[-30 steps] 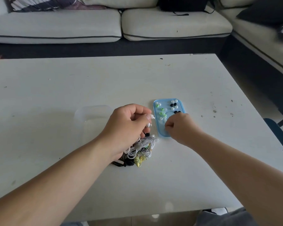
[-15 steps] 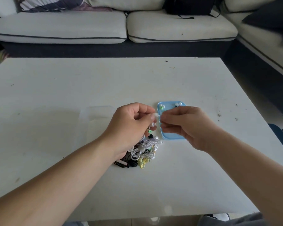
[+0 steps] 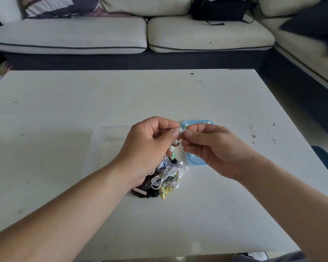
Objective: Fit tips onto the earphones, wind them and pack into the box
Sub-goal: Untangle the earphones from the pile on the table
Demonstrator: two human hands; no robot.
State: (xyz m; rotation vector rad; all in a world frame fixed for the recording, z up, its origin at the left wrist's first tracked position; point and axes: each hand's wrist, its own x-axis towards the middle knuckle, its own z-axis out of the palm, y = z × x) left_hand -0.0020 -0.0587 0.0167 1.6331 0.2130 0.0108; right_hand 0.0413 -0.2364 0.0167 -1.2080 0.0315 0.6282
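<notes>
White earbud (image 3: 180, 130) in tight fingertip grip of left hand (image 3: 150, 146) and right hand (image 3: 216, 150).

White table (image 3: 64, 129) — behind it a pale sofa (image 3: 64, 35), black bag (image 3: 219, 8), striped pillow (image 3: 51, 6)

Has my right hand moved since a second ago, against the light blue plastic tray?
Yes: the right hand shifted across the blue tray from its middle to its far-left corner.
</notes>
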